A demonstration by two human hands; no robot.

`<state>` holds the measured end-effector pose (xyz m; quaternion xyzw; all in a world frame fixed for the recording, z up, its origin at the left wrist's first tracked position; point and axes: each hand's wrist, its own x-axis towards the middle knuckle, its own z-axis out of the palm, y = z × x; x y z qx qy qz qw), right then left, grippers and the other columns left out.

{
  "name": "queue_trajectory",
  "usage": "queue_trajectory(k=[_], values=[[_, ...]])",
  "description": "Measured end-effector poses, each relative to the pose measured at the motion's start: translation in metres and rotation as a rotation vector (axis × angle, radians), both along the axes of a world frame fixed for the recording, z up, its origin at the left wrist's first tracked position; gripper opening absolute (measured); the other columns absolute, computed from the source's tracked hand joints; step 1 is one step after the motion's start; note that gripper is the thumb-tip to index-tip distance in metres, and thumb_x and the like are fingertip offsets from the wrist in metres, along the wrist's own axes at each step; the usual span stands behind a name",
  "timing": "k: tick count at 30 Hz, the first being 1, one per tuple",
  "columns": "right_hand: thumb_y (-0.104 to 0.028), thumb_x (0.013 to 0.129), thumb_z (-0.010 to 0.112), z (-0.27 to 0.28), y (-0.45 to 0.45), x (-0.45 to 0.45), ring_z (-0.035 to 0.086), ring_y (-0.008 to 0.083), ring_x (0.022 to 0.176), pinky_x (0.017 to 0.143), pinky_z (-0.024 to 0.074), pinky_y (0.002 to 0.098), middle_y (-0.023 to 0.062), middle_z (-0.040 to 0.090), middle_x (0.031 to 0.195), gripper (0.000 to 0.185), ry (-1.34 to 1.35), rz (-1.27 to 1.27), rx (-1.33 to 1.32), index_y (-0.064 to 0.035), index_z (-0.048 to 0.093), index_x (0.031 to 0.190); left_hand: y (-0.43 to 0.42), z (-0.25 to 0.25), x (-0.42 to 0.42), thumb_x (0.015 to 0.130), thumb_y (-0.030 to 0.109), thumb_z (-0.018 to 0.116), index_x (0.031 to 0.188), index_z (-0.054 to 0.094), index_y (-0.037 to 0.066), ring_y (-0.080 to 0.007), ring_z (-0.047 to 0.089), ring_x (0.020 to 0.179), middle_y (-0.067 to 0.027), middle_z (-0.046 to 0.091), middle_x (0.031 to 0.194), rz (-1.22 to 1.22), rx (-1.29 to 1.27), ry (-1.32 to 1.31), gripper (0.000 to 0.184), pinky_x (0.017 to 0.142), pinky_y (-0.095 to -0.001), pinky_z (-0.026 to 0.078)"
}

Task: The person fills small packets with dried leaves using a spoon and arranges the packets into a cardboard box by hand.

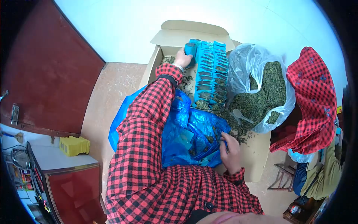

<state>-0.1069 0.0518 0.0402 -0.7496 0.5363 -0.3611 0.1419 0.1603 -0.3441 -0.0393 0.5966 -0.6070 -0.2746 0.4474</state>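
At the upper left of the cardboard box (255,164), my left hand (182,59) is closed around a teal packet (190,49) filled with dark leaves. Beside it, upright open teal packets (211,72) stand in two long rows, many holding dried leaves. My right hand (231,151) has its fingers bent at the right edge of a blue plastic bag (201,130); what its fingertips hold, if anything, is too small to make out. A clear plastic bag (238,63) of loose dried leaves (274,80) lies right of the rows, with a white spoon (242,116) by its near edge.
Red checked cloth (313,97) hangs at the right, above a wooden stool (281,177). A low cabinet (71,186) with a yellow box (74,146) on it stands at the left, below a dark red door (48,63). A white wall (123,30) rises behind the box.
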Motion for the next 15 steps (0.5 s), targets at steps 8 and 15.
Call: queue_trajectory(k=[8, 15], values=[[-0.002, 0.083, 0.065, -0.008, -0.003, 0.003, 0.065, 0.0339, 0.094, 0.089, 0.0504, 0.0420, 0.0145, 0.069, 0.102, 0.029, -0.018, 0.001, 0.101, -0.0039, 0.065, 0.112, 0.019, 0.018, -0.015, 0.083, 0.016, 0.050, 0.124, 0.051, -0.004, -0.0463, 0.058, 0.111, -0.0337, 0.061, 0.113, 0.035, 0.193, -0.108, 0.046, 0.097, -0.0482, 0.045], [0.003, 0.085, 0.063, -0.005, -0.004, 0.006, 0.066, 0.0287, 0.090, 0.081, 0.0518, 0.0357, 0.0135, 0.069, 0.099, 0.027, -0.017, 0.039, 0.043, -0.0025, 0.065, 0.112, -0.003, 0.001, -0.015, 0.082, 0.017, 0.051, 0.124, 0.049, -0.011, -0.0478, 0.055, 0.116, -0.0361, 0.058, 0.117, 0.008, 0.173, -0.035, 0.050, 0.099, -0.0468, 0.044]])
